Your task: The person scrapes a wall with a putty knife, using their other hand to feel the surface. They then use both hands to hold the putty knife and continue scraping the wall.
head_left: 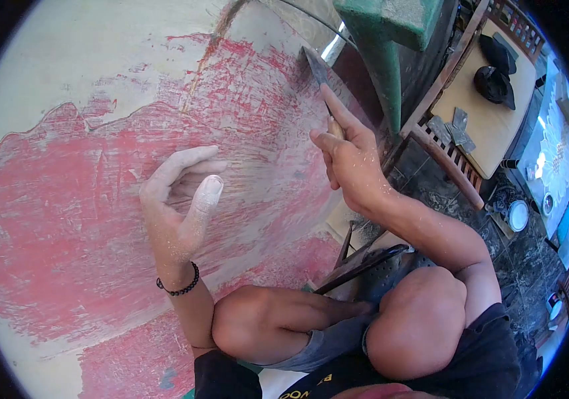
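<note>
My right hand [354,156] is wrapped round the wooden handle of a scraper [315,66], its index finger stretched along the blade. The flat metal blade tip lies at the upper right edge of a large curved panel [52,219], whose surface is scratched red with pale streaks. Dust and small flakes cling to that hand and its wrist. My left hand [181,193], coated in whitish dust, is over the middle of the panel with bent fingers and the thumb apart, holding nothing. A black bead bracelet [181,282] circles the left wrist.
Beyond the scraper stands a green post [384,73]. A wooden bench [490,100] with a tan cushion holds a black cap [494,83] and several grey pads [454,130]. Lower right, a white-lidded can [518,215] sits on the dark tiled floor [517,272]. My bent knees are close below.
</note>
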{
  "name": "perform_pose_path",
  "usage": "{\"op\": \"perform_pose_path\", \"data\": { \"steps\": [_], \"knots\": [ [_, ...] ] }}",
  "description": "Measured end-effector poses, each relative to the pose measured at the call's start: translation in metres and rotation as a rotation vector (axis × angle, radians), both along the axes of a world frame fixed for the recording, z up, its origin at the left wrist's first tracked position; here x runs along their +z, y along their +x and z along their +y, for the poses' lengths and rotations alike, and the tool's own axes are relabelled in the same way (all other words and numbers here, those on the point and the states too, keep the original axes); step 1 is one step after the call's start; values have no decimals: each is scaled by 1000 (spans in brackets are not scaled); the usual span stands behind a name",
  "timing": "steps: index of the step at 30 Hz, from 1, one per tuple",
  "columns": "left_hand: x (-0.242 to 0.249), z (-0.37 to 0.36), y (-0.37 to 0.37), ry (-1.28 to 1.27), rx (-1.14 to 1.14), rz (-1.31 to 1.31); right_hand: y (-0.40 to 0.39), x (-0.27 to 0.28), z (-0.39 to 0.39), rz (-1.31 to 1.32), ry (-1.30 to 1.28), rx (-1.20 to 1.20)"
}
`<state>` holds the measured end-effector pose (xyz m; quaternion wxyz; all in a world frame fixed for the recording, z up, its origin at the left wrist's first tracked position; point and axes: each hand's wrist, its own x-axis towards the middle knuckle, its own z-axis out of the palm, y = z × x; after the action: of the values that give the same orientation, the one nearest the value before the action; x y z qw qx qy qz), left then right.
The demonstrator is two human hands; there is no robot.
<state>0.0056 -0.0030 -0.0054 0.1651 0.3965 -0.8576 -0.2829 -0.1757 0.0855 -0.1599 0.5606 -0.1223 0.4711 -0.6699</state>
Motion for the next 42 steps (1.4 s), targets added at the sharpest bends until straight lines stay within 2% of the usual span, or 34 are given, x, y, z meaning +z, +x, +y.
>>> {"op": "perform_pose_path", "data": {
  "steps": [7, 11, 12, 15, 21, 24, 28, 33, 37, 42],
  "knots": [
    [-1, 3, -1, -25, -8, -17, -12, -1, -14, -47, -35, -74],
    [2, 1, -2, -32, -20, -35, 14, -6, 1, 42, -54, -16],
    [2, 2, -4, -35, -20, -52, 10, 1, 3, -11, -8, 23],
    [-2, 0, -2, -4, 0, 0, -6, -5, -12, -20, -29, -81],
    [2, 1, -1, -2, -15, -12, 15, -5, -2, 36, -40, -33],
    [-1, 0, -2, -12, -8, 4, -10, -3, -13, -64, -16, -79],
    [5, 1, -3, -27, -21, -48, 13, -4, 1, 103, -21, -17],
    [-1, 0, 0, -13, -14, 17, -1, -2, -6, -30, -18, -70],
    [4, 2, -4, -27, -17, -48, 19, -5, 7, 71, -26, 38],
    [0, 1, -2, -18, -17, 5, 0, 2, -5, -37, 12, -41]
  ]
}}
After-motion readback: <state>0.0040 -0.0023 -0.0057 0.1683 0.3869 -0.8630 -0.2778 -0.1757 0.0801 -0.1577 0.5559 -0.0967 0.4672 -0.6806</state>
